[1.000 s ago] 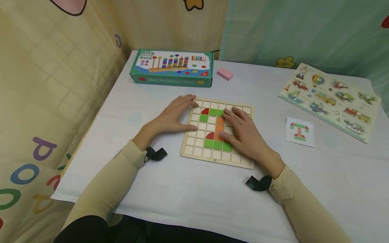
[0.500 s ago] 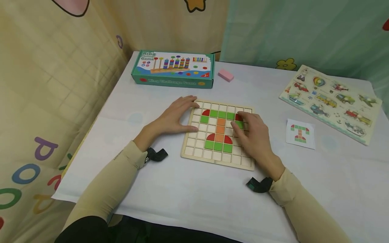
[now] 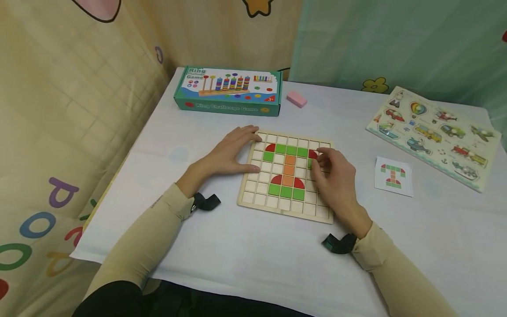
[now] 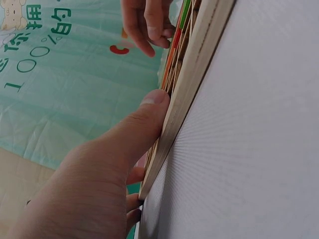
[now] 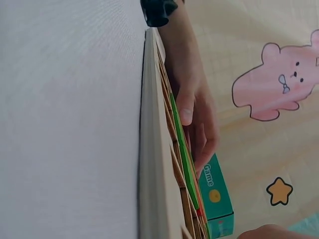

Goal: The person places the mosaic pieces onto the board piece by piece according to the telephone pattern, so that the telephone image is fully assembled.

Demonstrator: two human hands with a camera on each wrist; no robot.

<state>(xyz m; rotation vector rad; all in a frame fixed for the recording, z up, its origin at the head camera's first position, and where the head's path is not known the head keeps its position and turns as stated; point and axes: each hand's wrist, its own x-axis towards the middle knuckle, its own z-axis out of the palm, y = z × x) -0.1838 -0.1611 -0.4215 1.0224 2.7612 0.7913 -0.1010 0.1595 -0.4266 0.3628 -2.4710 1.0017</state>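
Observation:
A wooden grid board [image 3: 284, 212] lies flat on the table, holding green, orange and red tiles in some cells. In the head view my left hand [image 3: 227, 152] rests at the board's left side with fingers spread. Its thumb [image 4: 154, 102] touches the side edge in the left wrist view, and the fingers reach the far corner. My right hand [image 3: 336, 176] is over the board's right side, fingers loosely bent. Thumb and index finger are beside a red quarter-round tile [image 3: 312, 154] and a partly covered green tile [image 3: 310, 163]. No piece shows between the fingers.
A small pattern card [image 3: 393, 189] lies to the right of the board. Behind it is a picture puzzle board [image 3: 431, 119]. A green game box [image 3: 227, 105] and a pink block [image 3: 296, 99] are at the back of the table [image 3: 245, 255].
The right hand has moved from the board's middle to its right side, uncovering the orange column and the tiles there. Its fingers have drawn in. The left hand has stayed at the board.

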